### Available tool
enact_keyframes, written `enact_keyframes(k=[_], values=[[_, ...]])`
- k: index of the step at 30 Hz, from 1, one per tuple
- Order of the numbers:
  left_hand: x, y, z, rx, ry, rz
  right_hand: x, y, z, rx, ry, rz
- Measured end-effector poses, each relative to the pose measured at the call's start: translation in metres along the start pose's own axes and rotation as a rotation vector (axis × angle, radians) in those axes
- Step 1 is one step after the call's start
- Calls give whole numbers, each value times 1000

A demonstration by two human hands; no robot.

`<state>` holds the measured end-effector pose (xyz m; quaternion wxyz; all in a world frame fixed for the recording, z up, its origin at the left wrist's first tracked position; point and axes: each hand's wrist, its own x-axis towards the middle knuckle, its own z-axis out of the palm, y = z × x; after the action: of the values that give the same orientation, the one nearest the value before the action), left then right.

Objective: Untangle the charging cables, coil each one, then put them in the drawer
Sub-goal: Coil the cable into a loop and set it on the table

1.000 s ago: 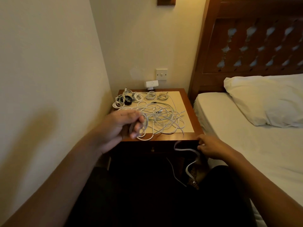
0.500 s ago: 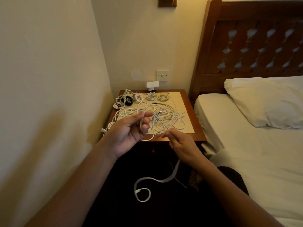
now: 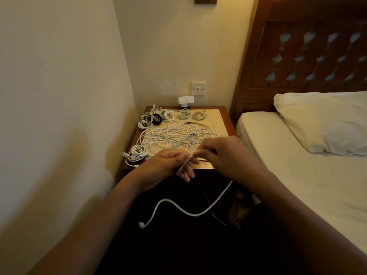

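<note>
While a dim yellow light falls across the corner of a bedroom, a small brown wooden bedside surface with a pale cream inset top (image 3: 215, 118) stands between a plain cream wall on the left and a bed with white sheets (image 3: 297, 165) on the right. A carved dark wooden headboard with pierced openings (image 3: 309, 46) rises at the far right, and a soft white pillow (image 3: 325, 120) lies below it. On the far wall sit a white light switch (image 3: 198, 88) and a small white plug-in box (image 3: 185, 100).

A loose tangle of thin white charging cables (image 3: 178, 135) sprawls over the middle of the surface. Several small coiled bundles (image 3: 156, 117) lie along its far edge, one of them black, and another white coiled bundle (image 3: 137, 152) rests at the near left corner.

At the near edge, the person's left hand (image 3: 174, 165) has loops of a smooth white cable (image 3: 184, 161) wound round its fingers, its grip closed on them. The right hand (image 3: 224, 153) pinches the same cable just beside the left, the two hands nearly touching. The free end of the cable (image 3: 190, 213) hangs in a wavy line below the hands, ending in a white plug at the near left.

Half a second earlier the hands were slightly apart and the left palm was open; the dangling tail then curled into a loop.
</note>
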<state>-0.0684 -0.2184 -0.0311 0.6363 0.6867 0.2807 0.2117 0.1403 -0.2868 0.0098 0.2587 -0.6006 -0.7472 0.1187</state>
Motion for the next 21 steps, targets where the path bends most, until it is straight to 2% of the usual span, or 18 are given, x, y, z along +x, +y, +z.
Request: enact_keyframes(k=[1, 5, 10, 13, 16, 18, 21], values=[[-3, 2, -1, -47, -22, -14, 3, 8, -1, 48, 28, 4], [-10, 12, -13, 168, 18, -20, 12, 53, 7, 193, 89, 76], [-23, 19, -59, -99, 258, -7, 0, 105, 9, 188, 58, 189], [-23, 12, -78, -131, 393, -19, -6, 117, 13, 193, 25, 230], [-20, 5, -92, -297, 565, -2, -8, 122, 13, 219, 10, 277], [-21, 1, -94, -375, 602, -3, -10, 126, 12, 205, -8, 283], [-22, -1, -94, -466, 574, 9, -19, 143, 14, 184, -59, 346]])
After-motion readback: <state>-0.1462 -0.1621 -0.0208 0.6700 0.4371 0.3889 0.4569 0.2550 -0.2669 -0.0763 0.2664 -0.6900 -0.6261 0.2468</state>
